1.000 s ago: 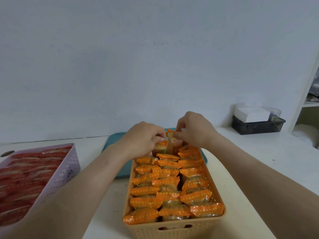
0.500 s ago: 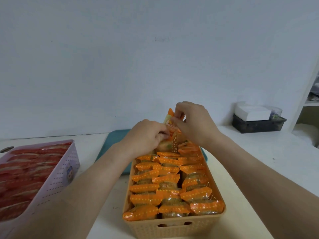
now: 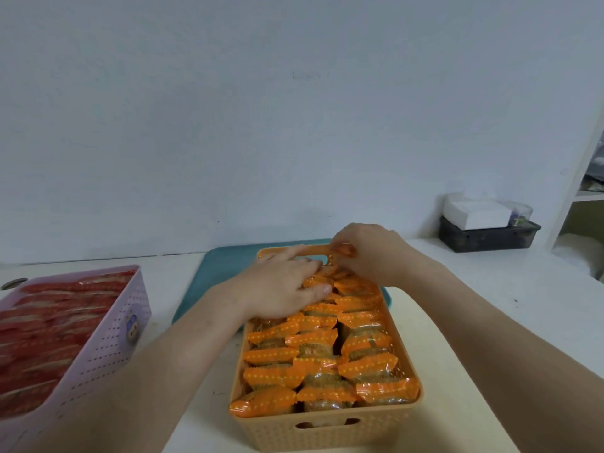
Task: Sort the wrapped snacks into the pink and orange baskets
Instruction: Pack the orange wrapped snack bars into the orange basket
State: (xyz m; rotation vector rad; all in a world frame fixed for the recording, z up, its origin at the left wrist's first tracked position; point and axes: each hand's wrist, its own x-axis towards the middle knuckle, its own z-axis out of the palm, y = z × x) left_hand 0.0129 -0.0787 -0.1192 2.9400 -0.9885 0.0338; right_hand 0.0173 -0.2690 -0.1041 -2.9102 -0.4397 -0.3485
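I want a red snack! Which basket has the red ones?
The pink basket on the left holds the red snacks. The orange basket in the middle, where both hands are, holds only orange-wrapped ones.

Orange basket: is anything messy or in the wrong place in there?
Nothing stands out. The orange basket holds only orange-wrapped snacks, packed in neat rows. Both hands, left hand and right hand, are tucking one in at the far end. The pink basket holds only red ones.
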